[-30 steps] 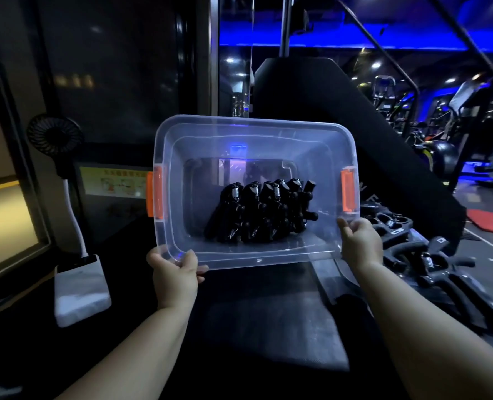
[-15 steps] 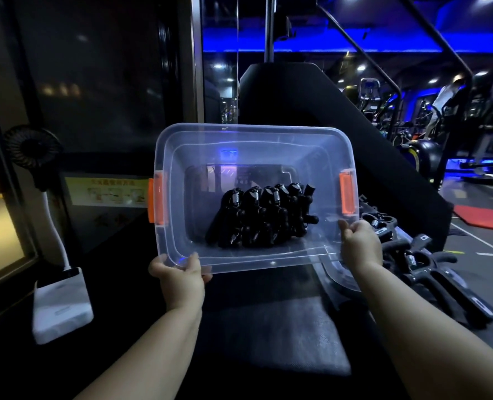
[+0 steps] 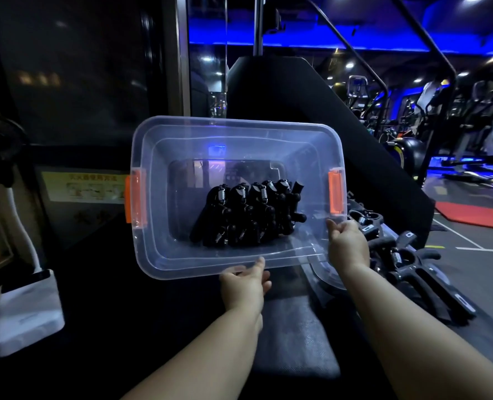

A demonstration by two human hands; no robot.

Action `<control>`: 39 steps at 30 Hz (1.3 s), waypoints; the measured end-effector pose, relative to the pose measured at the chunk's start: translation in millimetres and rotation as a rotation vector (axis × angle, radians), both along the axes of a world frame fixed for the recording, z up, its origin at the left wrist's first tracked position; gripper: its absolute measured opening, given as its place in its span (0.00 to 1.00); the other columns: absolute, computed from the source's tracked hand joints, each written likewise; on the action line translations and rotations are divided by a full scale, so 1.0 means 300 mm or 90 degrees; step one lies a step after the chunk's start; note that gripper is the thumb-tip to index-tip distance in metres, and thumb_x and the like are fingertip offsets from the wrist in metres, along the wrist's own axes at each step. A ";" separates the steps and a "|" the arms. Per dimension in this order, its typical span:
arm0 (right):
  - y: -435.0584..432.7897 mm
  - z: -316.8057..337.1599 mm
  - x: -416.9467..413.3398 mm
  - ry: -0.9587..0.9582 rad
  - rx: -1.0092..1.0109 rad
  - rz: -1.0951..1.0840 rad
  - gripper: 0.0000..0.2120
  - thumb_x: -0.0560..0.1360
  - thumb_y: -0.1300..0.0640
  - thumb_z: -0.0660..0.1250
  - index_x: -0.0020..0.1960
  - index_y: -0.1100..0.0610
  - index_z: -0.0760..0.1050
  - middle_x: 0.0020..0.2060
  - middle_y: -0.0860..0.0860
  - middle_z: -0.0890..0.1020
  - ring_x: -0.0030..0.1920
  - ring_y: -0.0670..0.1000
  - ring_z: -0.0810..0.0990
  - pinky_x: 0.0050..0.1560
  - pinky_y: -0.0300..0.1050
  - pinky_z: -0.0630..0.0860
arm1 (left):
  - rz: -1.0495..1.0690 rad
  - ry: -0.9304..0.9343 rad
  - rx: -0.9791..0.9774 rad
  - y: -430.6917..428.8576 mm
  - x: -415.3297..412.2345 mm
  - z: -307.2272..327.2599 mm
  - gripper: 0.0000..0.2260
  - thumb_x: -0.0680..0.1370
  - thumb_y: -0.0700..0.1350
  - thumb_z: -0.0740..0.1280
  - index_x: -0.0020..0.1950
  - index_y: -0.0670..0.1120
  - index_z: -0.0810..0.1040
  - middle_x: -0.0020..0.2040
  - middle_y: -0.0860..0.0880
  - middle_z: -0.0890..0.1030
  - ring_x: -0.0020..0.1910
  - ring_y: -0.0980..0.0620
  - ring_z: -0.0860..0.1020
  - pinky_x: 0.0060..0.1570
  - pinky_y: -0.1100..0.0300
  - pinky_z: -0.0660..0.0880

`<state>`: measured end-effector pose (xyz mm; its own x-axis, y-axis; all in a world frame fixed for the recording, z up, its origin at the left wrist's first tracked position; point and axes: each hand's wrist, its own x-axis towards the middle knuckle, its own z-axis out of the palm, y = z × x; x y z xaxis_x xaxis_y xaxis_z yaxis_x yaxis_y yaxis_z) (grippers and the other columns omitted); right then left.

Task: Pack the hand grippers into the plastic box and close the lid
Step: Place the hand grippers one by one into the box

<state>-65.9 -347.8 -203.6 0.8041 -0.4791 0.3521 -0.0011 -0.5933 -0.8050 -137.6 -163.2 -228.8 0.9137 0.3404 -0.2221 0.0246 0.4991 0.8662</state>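
Observation:
I hold a clear plastic box (image 3: 153,255) with orange latches (image 3: 336,194) in the air, its open side tipped toward me. Several black hand grippers (image 3: 248,215) are stacked in a row inside, toward its lower side. My left hand (image 3: 244,284) holds the middle of the near rim, thumb on top and fingers under it. At the near right corner, my right hand (image 3: 347,243) grips the rim. More loose hand grippers (image 3: 398,255) lie on the surface to the right. A clear lid (image 3: 330,280) shows just below the box's right corner.
A grey padded bench (image 3: 291,327) lies under my arms. A white fan base (image 3: 26,307) stands at the left on a dark surface. A black slanted pad (image 3: 297,111) rises behind the box. Gym machines (image 3: 456,116) fill the far right.
My left hand has slid from the near left corner to the middle of the near rim. The box has stayed in the air, and my right hand keeps its corner.

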 end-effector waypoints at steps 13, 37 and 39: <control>-0.011 -0.016 -0.012 -0.010 -0.019 0.023 0.16 0.80 0.44 0.58 0.47 0.57 0.70 0.39 0.55 0.78 0.42 0.58 0.76 0.40 0.47 0.66 | 0.050 0.019 0.061 0.010 -0.020 0.025 0.22 0.72 0.43 0.75 0.59 0.40 0.68 0.39 0.46 0.79 0.34 0.51 0.80 0.39 0.55 0.80; -0.338 -0.059 -0.263 0.250 -0.307 -0.214 0.32 0.73 0.29 0.54 0.67 0.49 0.69 0.65 0.59 0.71 0.67 0.60 0.67 0.65 0.61 0.60 | 0.036 0.007 0.067 0.009 -0.018 0.001 0.18 0.74 0.42 0.73 0.56 0.42 0.67 0.50 0.39 0.82 0.34 0.52 0.80 0.25 0.66 0.75; -0.339 -0.091 -0.271 0.283 -0.309 -0.196 0.36 0.71 0.27 0.54 0.71 0.48 0.63 0.69 0.58 0.67 0.71 0.59 0.63 0.67 0.61 0.59 | 0.035 0.002 0.064 0.013 -0.021 -0.001 0.17 0.74 0.42 0.72 0.54 0.42 0.67 0.50 0.39 0.82 0.34 0.52 0.80 0.24 0.67 0.74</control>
